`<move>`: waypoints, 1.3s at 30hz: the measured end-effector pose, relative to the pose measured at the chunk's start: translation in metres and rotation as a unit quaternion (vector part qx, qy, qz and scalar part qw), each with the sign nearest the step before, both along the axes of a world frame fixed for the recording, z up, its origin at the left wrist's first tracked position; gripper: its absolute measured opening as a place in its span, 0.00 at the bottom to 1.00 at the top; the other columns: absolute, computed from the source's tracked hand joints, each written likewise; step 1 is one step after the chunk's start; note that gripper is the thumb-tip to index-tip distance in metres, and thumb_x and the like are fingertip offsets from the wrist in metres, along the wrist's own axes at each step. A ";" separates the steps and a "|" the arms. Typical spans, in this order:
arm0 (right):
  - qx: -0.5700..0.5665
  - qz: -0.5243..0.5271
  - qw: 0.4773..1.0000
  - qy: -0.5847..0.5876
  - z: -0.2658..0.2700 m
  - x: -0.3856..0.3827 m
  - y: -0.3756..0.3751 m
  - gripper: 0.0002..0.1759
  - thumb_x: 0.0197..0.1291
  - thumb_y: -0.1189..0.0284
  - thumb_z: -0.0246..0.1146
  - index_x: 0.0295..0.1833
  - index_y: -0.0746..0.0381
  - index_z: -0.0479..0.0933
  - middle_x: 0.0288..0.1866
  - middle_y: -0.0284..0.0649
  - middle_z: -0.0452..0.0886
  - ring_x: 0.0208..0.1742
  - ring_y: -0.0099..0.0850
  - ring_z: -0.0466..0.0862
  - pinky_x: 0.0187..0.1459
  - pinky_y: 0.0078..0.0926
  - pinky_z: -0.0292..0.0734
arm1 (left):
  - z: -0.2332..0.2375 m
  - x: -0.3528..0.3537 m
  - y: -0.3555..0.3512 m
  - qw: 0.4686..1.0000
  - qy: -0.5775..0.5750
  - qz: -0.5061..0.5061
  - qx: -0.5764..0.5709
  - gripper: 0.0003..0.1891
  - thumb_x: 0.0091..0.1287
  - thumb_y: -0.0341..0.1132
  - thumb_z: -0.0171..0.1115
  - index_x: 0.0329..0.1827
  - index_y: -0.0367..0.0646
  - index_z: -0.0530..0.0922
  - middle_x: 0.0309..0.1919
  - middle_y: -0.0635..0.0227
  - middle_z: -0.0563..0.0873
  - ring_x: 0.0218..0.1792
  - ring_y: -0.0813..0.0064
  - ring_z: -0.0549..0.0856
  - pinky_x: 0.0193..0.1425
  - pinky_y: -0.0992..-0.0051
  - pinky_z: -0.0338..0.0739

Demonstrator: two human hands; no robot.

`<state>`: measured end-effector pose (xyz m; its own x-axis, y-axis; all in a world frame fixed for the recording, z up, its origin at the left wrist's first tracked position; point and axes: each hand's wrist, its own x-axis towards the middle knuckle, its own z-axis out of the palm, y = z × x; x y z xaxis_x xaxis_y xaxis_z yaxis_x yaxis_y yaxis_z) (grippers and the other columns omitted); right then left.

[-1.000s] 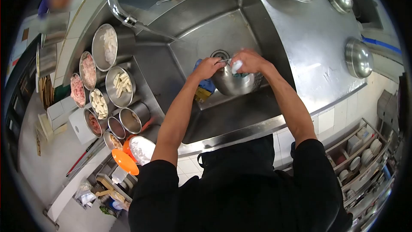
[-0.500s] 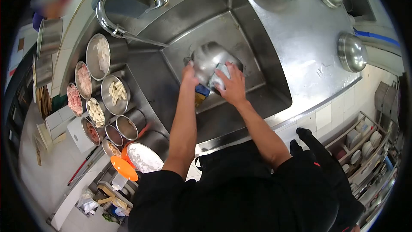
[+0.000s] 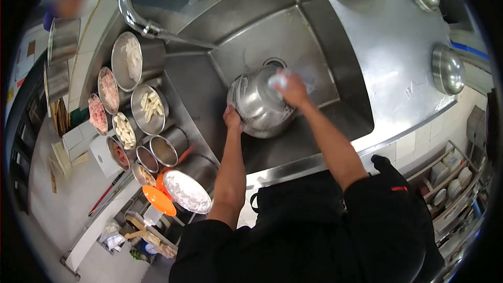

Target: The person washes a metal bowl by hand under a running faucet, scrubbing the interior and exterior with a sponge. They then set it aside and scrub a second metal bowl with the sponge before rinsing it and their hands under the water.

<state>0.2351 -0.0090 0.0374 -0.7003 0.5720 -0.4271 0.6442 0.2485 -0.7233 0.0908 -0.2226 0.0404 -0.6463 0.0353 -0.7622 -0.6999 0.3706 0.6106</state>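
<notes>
A large metal bowl (image 3: pixel 260 106) lies in the sink (image 3: pixel 330 42), pale soapy streaks across its rounded surface. My left hand (image 3: pixel 233 118) grips the bowl's edge on the left. My right hand (image 3: pixel 292 90) is at the bowl's upper right side, closed on a pale, crumpled scrubbing cloth (image 3: pixel 277 80); motion blurs both. Above the bowl, part of the drain (image 3: pixel 274 63) shows.
A curved faucet (image 3: pixel 137 18) reaches over the sink's left side. Several metal pots of cut food, including one with white sticks (image 3: pixel 152 106), crowd the left counter. A tub of white powder (image 3: pixel 187 191) stands nearer. Metal bowls (image 3: pixel 448 69) rest on the right counter.
The bowl has turned and shifted lower in the sink, showing more of its surface. My right hand has swept the cloth across it. A blue and yellow item beneath is now hidden.
</notes>
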 end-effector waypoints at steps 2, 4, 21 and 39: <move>-0.075 -0.152 0.977 -0.128 0.006 -0.044 0.028 0.37 0.59 0.43 0.56 0.71 0.47 0.66 0.72 0.53 0.64 0.69 0.54 0.67 0.67 0.49 0.63 | -0.025 -0.004 -0.010 0.999 0.024 -0.037 -0.017 0.26 0.77 0.48 0.46 0.64 0.34 0.73 0.58 0.59 0.80 0.57 0.66 0.79 0.62 0.67 0.72; -0.026 -0.114 0.975 -0.188 0.030 -0.091 0.027 0.35 0.60 0.45 0.54 0.70 0.50 0.67 0.71 0.56 0.64 0.70 0.55 0.66 0.67 0.48 0.63 | 0.000 -0.007 0.009 1.000 -0.006 -0.001 -0.018 0.26 0.77 0.49 0.46 0.64 0.35 0.72 0.59 0.59 0.79 0.58 0.65 0.78 0.62 0.66 0.71; -0.087 -0.094 0.991 -0.040 0.124 0.023 0.061 0.23 0.53 0.67 0.60 0.57 0.59 0.75 0.49 0.51 0.82 0.53 0.47 0.81 0.54 0.39 0.74 | 0.081 -0.132 0.244 0.790 0.091 -0.606 -0.022 0.22 0.62 0.46 0.67 0.44 0.32 0.81 0.50 0.54 0.84 0.47 0.61 0.84 0.52 0.64 0.76; 0.193 0.301 0.934 0.017 0.045 -0.005 0.060 0.15 0.53 0.70 0.64 0.47 0.60 0.81 0.54 0.47 0.78 0.56 0.46 0.78 0.57 0.44 0.72 | 0.029 0.022 0.054 0.509 0.313 -0.763 -0.247 0.12 0.53 0.33 0.66 0.41 0.54 0.86 0.41 0.71 0.86 0.63 0.68 0.75 0.76 0.40 0.39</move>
<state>0.2302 0.0507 0.0821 -0.9538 0.1767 -0.2429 0.2821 0.8048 -0.5222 0.1131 -0.1685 0.0689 -0.2746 0.7639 -0.5840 0.9073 0.4070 0.1057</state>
